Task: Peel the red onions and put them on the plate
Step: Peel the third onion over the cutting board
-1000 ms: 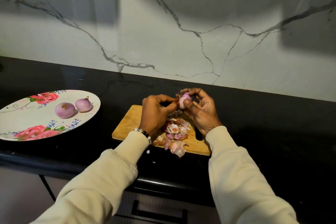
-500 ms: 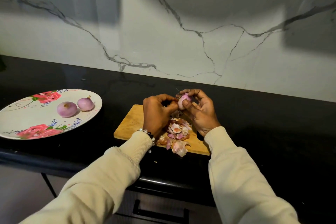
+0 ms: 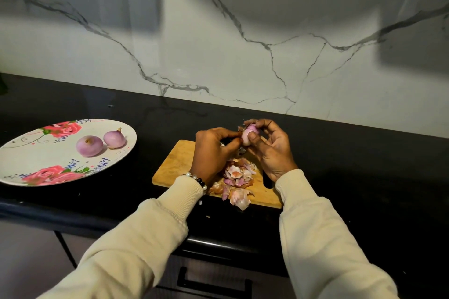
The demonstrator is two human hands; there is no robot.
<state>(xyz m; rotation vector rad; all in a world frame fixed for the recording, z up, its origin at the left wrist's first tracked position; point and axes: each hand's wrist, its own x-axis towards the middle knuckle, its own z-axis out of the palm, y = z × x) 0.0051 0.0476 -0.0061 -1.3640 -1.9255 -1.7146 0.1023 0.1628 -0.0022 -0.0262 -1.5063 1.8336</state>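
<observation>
Little had changed: over the wooden chopping board, at its 12 o'clock edge, both hands still worked the small pale-purple red onion. The right hand held it in a curled grip while the left hand pinched its skin, so peeling was unfinished and two peeled onions waited on the floral plate.

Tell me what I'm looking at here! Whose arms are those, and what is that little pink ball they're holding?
The camera sits on a person's head and looks down, so you see their own two arms in cream sleeves. No robot here. The left hand and right hand both hold a small red onion above a wooden cutting board and pick off its skin. The peeled skins lie in a heap on the board. To the left, on the black counter, a flowered plate carries two peeled onions, side by side.
</observation>
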